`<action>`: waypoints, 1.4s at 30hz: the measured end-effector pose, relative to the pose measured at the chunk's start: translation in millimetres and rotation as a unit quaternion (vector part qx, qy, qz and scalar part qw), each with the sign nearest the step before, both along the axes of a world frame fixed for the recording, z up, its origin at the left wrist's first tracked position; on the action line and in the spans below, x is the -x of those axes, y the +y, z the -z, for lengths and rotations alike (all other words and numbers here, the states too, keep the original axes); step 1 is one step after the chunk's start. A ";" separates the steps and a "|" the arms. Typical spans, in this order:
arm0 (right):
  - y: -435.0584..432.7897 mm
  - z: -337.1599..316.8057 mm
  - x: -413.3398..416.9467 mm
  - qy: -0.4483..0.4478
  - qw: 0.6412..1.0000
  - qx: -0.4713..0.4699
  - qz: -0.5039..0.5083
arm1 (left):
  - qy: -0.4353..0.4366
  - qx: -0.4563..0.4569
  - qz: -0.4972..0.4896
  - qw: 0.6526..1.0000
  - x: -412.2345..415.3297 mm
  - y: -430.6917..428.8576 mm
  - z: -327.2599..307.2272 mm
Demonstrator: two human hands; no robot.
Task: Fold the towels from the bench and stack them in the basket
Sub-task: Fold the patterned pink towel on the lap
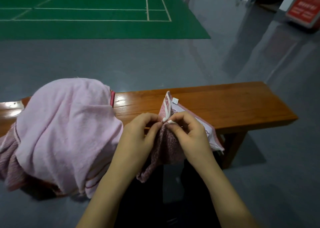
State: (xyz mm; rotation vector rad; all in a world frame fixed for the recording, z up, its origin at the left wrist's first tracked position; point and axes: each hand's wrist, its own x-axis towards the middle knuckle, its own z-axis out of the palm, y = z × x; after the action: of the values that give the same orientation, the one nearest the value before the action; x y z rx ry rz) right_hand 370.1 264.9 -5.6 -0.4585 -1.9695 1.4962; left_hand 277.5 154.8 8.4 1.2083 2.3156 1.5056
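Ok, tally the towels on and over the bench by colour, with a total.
Light pink towel, draped over the heap on the bench: 1
Darker pink ribbed towel, under it: 1
Pink patterned towel, pinched by the left hand and right hand: 1
Total: 3

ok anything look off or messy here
Yes: the pink towel is draped loosely over a heap on the bench, hanging off its front edge. No basket is in view. Both hands pinch a small patterned towel.
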 end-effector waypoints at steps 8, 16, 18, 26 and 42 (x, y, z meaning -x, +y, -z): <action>3.4 1.7 4.1 -0.020 1.000 0.005 -0.020 | 0.067 0.013 0.016 0.998 4.4 -1.8 1.2; 10.0 -3.4 8.3 -0.096 0.992 -0.079 -0.029 | -0.005 0.005 0.043 0.999 1.8 -5.7 14.4; 13.0 -6.9 7.4 -0.072 0.995 -0.073 0.013 | -0.009 0.022 0.040 0.999 -3.4 -13.3 29.6; 32.9 -9.7 4.2 -0.043 0.995 -0.054 0.075 | 0.149 0.081 0.090 0.981 9.1 -45.0 46.3; 49.7 -80.5 10.6 0.118 0.979 -0.067 0.149 | 0.211 -0.029 -0.028 0.977 55.4 -17.6 -68.7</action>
State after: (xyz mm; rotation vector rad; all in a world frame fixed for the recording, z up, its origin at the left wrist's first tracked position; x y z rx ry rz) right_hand 359.5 314.6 74.9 -0.4714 -1.7169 1.1642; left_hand 222.1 137.2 77.1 1.6295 2.5948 1.4564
